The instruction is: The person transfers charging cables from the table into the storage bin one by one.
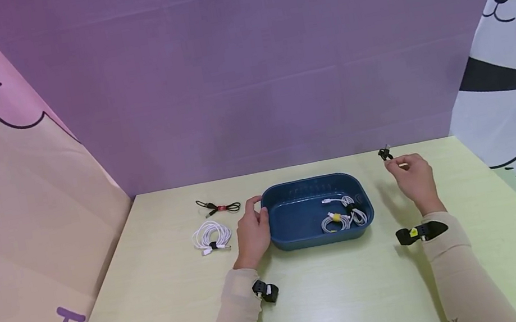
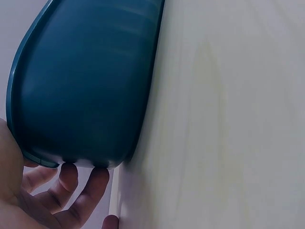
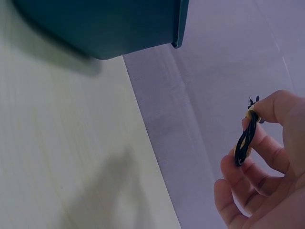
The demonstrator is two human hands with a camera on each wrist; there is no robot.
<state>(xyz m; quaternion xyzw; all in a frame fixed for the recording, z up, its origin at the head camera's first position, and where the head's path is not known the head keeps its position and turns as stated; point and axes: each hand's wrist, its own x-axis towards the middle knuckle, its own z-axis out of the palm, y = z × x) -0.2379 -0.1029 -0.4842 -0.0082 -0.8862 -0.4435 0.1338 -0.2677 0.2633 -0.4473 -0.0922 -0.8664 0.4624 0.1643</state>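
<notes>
At the table (image 1: 342, 295), the left hand (image 1: 252, 236) separates white cable (image 1: 215, 237) from bin (image 1: 294, 223).

The head view is bright and fairly even, with a pale glare on the near middle of the table (image 1: 314, 311) and faint highlights inside the box (image 1: 291, 208). A soft shadow (image 1: 401, 211) falls left of the right arm (image 1: 467, 279). Both wrist views are dimmer and bluish; there the box looks dark and the table's grain soft. In the right wrist view, a broad, blurred shadow crosses the table.
</notes>
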